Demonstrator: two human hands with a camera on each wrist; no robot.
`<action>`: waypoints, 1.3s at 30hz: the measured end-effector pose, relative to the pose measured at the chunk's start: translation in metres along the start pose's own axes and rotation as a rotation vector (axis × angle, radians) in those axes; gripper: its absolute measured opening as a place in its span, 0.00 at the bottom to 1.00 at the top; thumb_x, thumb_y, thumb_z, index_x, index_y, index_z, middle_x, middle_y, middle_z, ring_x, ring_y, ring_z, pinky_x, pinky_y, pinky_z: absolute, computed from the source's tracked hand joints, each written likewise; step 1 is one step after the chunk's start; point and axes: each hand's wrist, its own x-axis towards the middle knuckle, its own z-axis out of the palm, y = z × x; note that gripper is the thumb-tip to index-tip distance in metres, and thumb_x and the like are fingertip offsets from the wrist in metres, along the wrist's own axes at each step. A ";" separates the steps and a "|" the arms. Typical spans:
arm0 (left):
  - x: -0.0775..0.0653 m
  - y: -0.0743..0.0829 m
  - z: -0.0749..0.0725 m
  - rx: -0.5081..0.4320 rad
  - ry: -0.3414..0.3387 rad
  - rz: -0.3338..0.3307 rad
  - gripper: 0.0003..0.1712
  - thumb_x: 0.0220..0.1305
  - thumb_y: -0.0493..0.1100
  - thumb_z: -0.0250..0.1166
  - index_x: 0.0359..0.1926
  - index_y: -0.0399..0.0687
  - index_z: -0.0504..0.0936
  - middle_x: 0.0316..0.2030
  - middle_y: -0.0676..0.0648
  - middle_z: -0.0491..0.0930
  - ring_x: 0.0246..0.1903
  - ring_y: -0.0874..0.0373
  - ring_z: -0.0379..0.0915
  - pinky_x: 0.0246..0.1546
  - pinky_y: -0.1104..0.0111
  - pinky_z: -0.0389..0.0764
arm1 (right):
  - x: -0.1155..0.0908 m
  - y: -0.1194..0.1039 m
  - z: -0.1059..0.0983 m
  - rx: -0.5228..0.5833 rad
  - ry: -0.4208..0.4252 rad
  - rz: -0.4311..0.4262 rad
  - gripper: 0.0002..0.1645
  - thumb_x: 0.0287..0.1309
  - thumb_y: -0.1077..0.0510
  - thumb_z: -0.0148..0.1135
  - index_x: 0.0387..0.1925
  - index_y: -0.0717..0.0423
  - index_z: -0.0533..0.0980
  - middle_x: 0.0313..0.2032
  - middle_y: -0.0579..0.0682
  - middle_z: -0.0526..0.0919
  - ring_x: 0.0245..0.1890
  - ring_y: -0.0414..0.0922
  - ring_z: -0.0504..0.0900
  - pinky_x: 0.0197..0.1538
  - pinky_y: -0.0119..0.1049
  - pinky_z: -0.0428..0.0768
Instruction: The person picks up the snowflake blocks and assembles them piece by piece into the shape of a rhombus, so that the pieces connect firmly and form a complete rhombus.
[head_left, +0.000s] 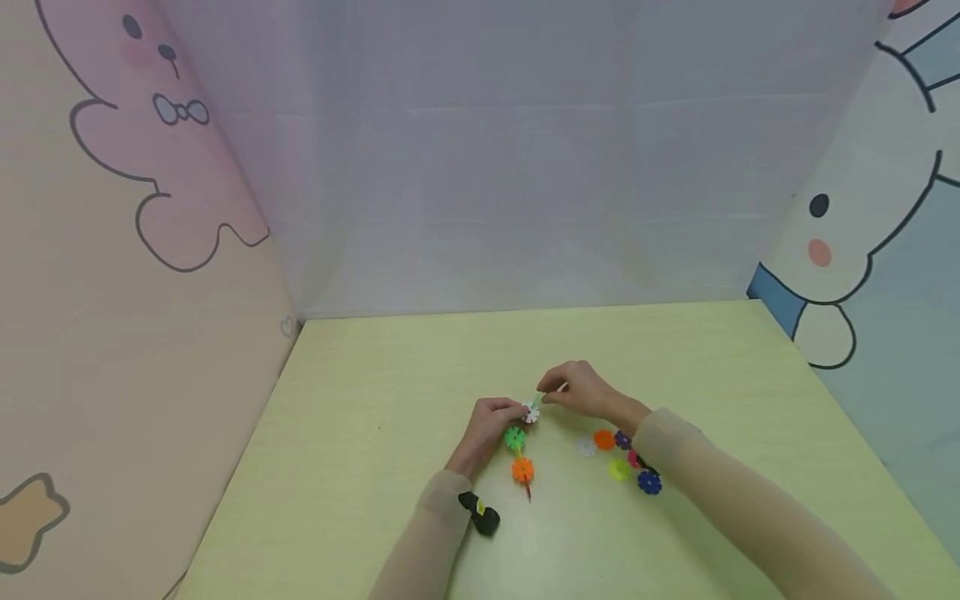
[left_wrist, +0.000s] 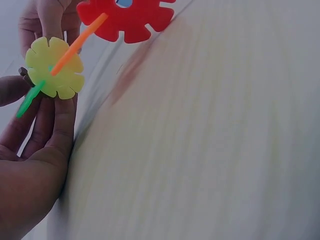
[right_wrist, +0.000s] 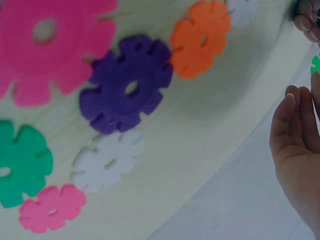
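Over the middle of the yellow-green table (head_left: 375, 433), my left hand (head_left: 517, 414) grips a thin stick strung with snowflake discs: a white disc (head_left: 531, 412), a green disc (head_left: 514, 437) and an orange disc (head_left: 522, 470). My right hand (head_left: 546, 396) pinches the stick's green far end beside the white disc. In the left wrist view my fingers (left_wrist: 62, 115) curl behind a yellow-looking disc (left_wrist: 57, 70) on the orange and green stick (left_wrist: 77, 42), with a red-looking disc (left_wrist: 125, 20) further along. The right wrist view shows my right palm (right_wrist: 297, 150) off the table.
Several loose discs lie under my right forearm: white (head_left: 586, 447), orange (head_left: 603, 438), purple (head_left: 622, 439), yellow (head_left: 618, 468), blue (head_left: 649, 482). Close up, the right wrist view shows pink (right_wrist: 50, 45), purple (right_wrist: 127, 90) and orange (right_wrist: 200, 37) ones. Cartoon-printed walls enclose three sides.
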 end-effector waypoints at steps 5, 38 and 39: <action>-0.007 0.012 0.002 -0.003 -0.008 0.003 0.10 0.59 0.36 0.66 0.33 0.27 0.84 0.27 0.40 0.83 0.28 0.54 0.79 0.36 0.65 0.80 | -0.012 0.008 -0.010 -0.066 -0.017 0.047 0.07 0.58 0.62 0.65 0.39 0.58 0.83 0.36 0.48 0.84 0.36 0.42 0.80 0.39 0.39 0.80; 0.000 -0.002 -0.003 -0.028 -0.016 -0.027 0.09 0.60 0.34 0.66 0.35 0.27 0.83 0.29 0.39 0.83 0.30 0.51 0.79 0.34 0.67 0.79 | -0.112 0.074 -0.070 -0.094 -0.104 0.329 0.17 0.51 0.59 0.72 0.44 0.60 0.80 0.41 0.50 0.81 0.41 0.50 0.77 0.47 0.49 0.77; 0.000 -0.002 -0.004 -0.026 -0.018 -0.026 0.09 0.60 0.34 0.65 0.35 0.27 0.83 0.29 0.39 0.83 0.30 0.51 0.79 0.34 0.67 0.79 | -0.114 0.074 -0.071 -0.099 -0.099 0.329 0.17 0.51 0.59 0.72 0.43 0.59 0.81 0.40 0.49 0.81 0.41 0.50 0.77 0.47 0.49 0.77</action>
